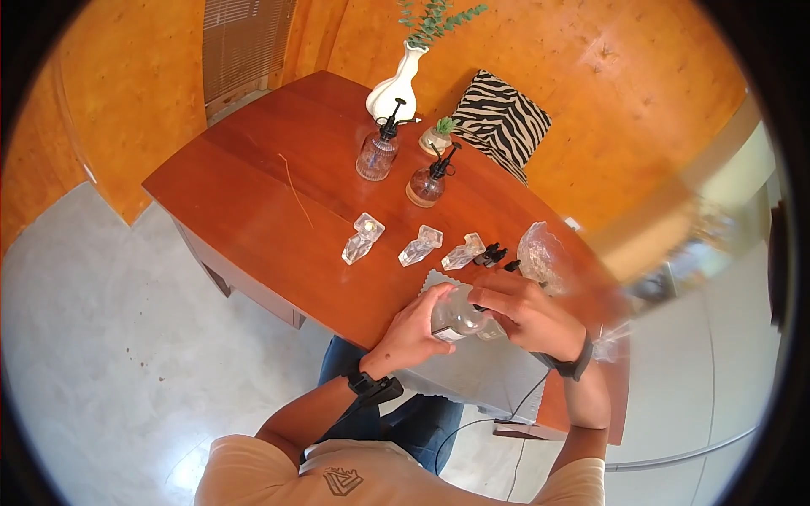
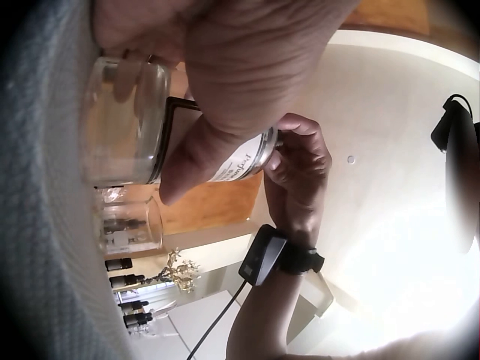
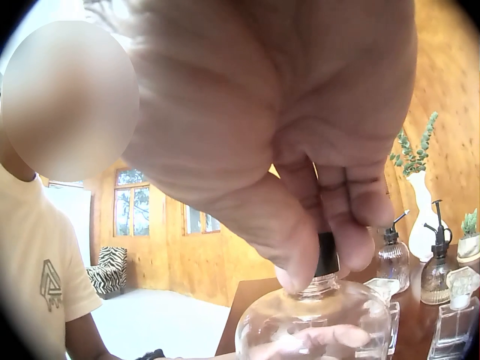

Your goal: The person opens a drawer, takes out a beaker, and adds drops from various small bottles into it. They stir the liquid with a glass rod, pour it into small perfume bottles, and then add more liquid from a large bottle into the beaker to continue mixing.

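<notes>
A clear, round-shouldered glass perfume bottle (image 1: 456, 314) stands on a grey cloth (image 1: 447, 371) near the table's front edge. My left hand (image 1: 413, 331) grips its side, the thumb over the white, dark-edged label in the left wrist view. From above, my right hand (image 1: 527, 314) pinches the black cap (image 3: 327, 255) at the bottle's neck between thumb and fingers. In the right wrist view the cap sits at the top of the threaded neck. A second clear glass vessel (image 2: 131, 225) stands close behind the bottle.
Clear faceted bottles (image 1: 363, 238) stand in a row beyond the cloth, with several small black-capped bottles (image 1: 489, 255) and a clear textured bowl (image 1: 540, 253) to the right. Farther back are two pump sprayers (image 1: 377, 156), a white vase (image 1: 405, 80) and a small potted plant (image 1: 436, 139).
</notes>
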Motion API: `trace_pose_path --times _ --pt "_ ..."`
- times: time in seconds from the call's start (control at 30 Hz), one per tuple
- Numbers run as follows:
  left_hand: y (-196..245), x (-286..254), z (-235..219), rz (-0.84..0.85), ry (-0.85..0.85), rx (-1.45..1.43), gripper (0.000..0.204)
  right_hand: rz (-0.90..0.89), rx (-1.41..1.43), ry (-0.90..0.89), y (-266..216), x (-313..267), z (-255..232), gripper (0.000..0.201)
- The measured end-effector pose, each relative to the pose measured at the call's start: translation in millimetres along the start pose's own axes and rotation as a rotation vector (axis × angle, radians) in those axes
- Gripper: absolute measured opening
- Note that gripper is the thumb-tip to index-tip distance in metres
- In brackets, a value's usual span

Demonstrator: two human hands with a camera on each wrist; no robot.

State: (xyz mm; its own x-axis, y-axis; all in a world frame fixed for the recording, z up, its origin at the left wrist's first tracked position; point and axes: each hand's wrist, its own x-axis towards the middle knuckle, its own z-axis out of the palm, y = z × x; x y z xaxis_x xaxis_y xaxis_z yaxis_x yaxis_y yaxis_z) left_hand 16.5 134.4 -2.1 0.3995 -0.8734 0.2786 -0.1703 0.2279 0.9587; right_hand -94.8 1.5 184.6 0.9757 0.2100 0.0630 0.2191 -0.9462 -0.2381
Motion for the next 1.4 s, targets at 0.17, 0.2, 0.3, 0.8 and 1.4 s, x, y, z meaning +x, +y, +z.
trace_pose_path --times 0.17,0.2,0.3,0.8,1.4 --pt "-2.6 -0.1 0.6 -0.017 -0.003 -0.002 0.100 0.123 -0.071 0.035 -7.9 0.9 5.4 0.028" --pt "0.8 -0.6 -0.1 -0.019 -0.004 -0.002 0.098 0.148 -0.077 0.038 -8.3 1.1 5.9 0.026" --pt "5.9 -2.3 -1.6 -0.017 0.001 0.002 0.093 0.178 -0.106 0.045 -7.6 1.0 7.5 0.028" --pt "3.7 -2.9 -1.0 0.006 0.013 0.021 0.094 0.136 -0.021 -0.018 -2.0 3.2 2.9 0.023" --pt "-0.2 -3.2 1.1 0.023 0.026 0.028 0.094 0.020 0.023 0.007 -2.2 -2.1 1.5 0.036"
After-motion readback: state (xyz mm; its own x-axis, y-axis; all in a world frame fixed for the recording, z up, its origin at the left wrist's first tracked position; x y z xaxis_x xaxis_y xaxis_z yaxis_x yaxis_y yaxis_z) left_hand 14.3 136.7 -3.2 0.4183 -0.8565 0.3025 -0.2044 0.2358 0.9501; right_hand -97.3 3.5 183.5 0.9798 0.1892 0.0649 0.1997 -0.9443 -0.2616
